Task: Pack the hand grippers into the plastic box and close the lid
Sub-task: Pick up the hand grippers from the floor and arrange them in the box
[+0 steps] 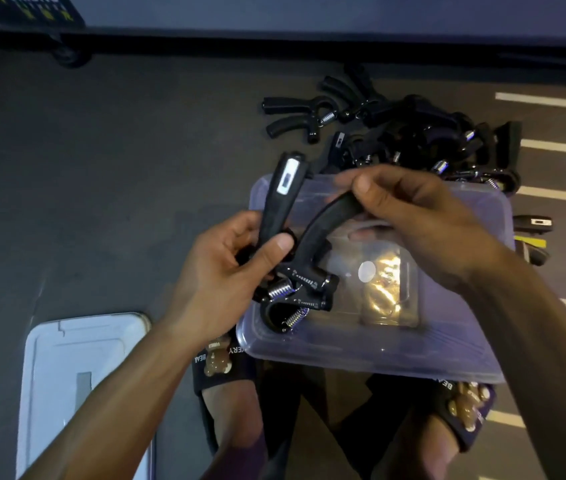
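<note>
Hand gripper (304,258) held above the open plastic box (413,337), handles pointing away, spring end nearest; left hand (226,271) grips one handle, right hand (413,216) fingers pinch the other

Dark grey floor (101,168) with white stripes at the right, clear plastic box (447,341), white lid (67,358) at its left, pile of black hand grippers (413,133) behind the box

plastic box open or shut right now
Open: the plastic box has no lid on; the white lid lies apart on the floor.
</note>
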